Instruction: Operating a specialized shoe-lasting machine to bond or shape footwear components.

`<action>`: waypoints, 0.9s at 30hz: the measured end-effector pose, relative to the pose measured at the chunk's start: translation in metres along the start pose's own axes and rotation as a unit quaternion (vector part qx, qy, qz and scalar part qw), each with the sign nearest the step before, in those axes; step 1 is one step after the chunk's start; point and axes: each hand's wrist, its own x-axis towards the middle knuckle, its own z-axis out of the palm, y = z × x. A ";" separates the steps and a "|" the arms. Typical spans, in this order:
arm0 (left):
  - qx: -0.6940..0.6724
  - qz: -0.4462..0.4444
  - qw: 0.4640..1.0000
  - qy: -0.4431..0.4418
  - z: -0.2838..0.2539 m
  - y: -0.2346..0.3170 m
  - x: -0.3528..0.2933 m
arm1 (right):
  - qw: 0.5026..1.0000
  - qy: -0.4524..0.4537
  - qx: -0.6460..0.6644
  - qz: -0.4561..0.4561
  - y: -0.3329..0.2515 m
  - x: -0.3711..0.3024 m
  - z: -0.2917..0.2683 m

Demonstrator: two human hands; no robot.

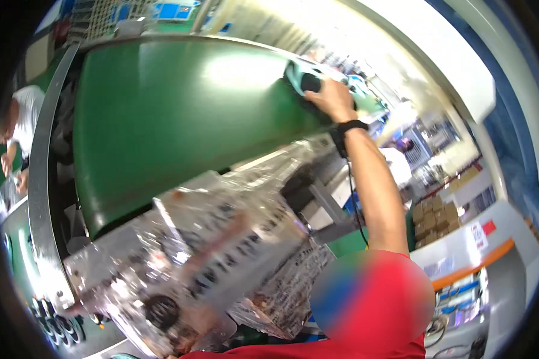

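Note:
My right hand (334, 100) reaches out to the far right end of a green conveyor belt (179, 119). Its fingers are closed around a rounded black thing with a pale teal rim (294, 78), whose exact kind I cannot make out. The thumb lies on its near side, and the hand hides much of it. A black band (352, 125) circles my right wrist, with a dark cord hanging from it. My left hand is out of view; only red clothing shows along the lower edge.
Crumpled clear plastic sheeting (209, 233) covers the belt's near side. A metal rail (45, 179) borders its left end, with a person in white (27, 116) beyond. Black and teal round parts (57, 323) lie at lower left. Brown boxes (434, 218) are stacked at right, near an orange-edged grey panel (473, 263).

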 end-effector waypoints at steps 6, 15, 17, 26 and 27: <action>-0.089 -0.046 0.956 -0.277 0.194 0.118 -0.031 | 0.954 0.197 0.003 -0.225 -0.009 -0.125 -0.085; 0.263 0.101 0.867 -0.411 0.261 0.182 -0.070 | 0.967 0.220 0.006 -0.129 0.064 -0.453 -0.235; 0.002 -0.075 0.847 -0.527 0.301 0.174 -0.092 | 0.988 0.149 0.014 -0.049 0.059 -0.525 -0.256; -0.131 -0.273 0.586 -0.751 0.464 0.014 -0.193 | 0.918 0.159 -0.002 0.364 0.059 -0.802 -0.291; -0.112 -0.293 0.650 -0.692 0.485 0.004 -0.215 | 0.883 0.217 0.055 0.413 0.058 -0.838 -0.296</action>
